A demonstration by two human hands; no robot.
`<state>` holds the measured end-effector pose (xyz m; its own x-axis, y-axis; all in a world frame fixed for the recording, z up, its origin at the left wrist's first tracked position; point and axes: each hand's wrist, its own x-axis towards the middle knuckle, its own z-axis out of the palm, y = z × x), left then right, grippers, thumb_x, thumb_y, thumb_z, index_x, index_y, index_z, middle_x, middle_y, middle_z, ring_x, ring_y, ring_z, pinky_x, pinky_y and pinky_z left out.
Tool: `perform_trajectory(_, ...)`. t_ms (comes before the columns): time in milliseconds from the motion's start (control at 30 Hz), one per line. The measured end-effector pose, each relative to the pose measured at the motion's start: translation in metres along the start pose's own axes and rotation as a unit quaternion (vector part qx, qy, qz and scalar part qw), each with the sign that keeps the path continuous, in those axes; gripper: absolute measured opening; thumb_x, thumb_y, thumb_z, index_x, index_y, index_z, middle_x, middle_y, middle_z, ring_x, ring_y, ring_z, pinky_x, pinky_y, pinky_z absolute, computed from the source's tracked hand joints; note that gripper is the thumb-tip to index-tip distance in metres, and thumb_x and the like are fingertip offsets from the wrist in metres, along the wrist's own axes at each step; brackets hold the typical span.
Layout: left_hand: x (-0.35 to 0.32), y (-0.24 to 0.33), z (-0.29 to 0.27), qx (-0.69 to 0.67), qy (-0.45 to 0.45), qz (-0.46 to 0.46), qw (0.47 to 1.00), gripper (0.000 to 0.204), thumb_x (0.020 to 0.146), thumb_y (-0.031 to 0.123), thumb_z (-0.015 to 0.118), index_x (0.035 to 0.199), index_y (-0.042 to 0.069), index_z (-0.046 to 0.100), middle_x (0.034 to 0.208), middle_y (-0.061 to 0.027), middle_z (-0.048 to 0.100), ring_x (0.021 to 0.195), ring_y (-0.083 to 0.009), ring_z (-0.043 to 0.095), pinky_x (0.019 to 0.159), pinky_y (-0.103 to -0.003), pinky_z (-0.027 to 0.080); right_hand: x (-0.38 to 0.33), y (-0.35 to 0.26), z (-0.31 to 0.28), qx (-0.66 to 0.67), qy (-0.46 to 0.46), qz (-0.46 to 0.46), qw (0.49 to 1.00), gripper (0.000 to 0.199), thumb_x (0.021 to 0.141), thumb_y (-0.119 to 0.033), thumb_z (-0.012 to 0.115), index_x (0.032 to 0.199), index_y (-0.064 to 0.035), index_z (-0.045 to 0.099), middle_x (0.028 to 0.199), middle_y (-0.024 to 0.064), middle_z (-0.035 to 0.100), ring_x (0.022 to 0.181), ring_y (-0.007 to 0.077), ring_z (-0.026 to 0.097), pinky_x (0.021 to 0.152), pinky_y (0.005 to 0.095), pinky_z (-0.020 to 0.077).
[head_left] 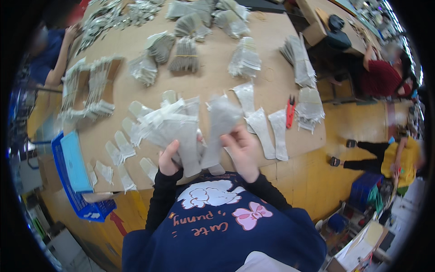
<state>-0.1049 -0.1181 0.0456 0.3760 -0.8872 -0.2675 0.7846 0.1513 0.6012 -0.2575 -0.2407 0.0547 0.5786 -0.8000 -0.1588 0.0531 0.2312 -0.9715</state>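
Closest is a dark navy cloth top (pixel 226 242) with a white fluffy animal and a pink bow, at the bottom of the frame. A big tan flat table (pixel 213 82) fills the middle and top. A bright blue plastic box (pixel 62 158) is at its left edge. Across the upper part lie piles of pale grey cloth pieces; one pile, a small grey stack with a yellow band (pixel 185 61), sits at top middle.

In the middle of the frame, the left hand (pixel 169 158) is closed around a spread-out bunch of pale grey cloth pieces (pixel 170 127). Right beside it, the right hand (pixel 242 152), a bit blurry, pinches one long grey cloth piece (pixel 222 118) with thumb and fingers. More long pale pieces (pixel 261 131) lie flat to its right. Near them is a small red-handled cutting tool (pixel 290 113).
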Motion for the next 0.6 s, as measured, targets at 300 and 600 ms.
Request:
perform_trajectory(300, 0.003, -0.006, -0.001, 0.081, 0.096, 0.033, 0.992, 0.041, 0.084, 0.011, 0.060, 0.121, -0.003, 0.051, 0.107, -0.0123, 0.062, 0.096, -0.0220, 0.061, 0.086, -0.034, 0.048, -0.002, -0.017, -0.057, 0.007, 0.049, 0.026, 0.998, 0.019, 0.091, -0.007, 0.058, 0.107, 0.0035, 0.058, 0.080, 0.0005, 0.058, 0.065, 0.0055, 0.050, 0.057, 0.0200, 0.0388)
perform_trajectory(600, 0.002, 0.002, -0.023, 0.129, 0.181, 0.097, 0.970, 0.041, 0.082, 0.012, 0.061, 0.119, -0.002, 0.051, 0.107, -0.0095, 0.061, 0.096, -0.0194, 0.060, 0.084, -0.033, 0.049, -0.030, 0.002, -0.101, -0.163, -0.071, 0.025, 0.984, 0.021, 0.086, -0.006, 0.063, 0.105, 0.0027, 0.060, 0.077, 0.0007, 0.059, 0.067, 0.0053, 0.050, 0.059, 0.0214, 0.0401)
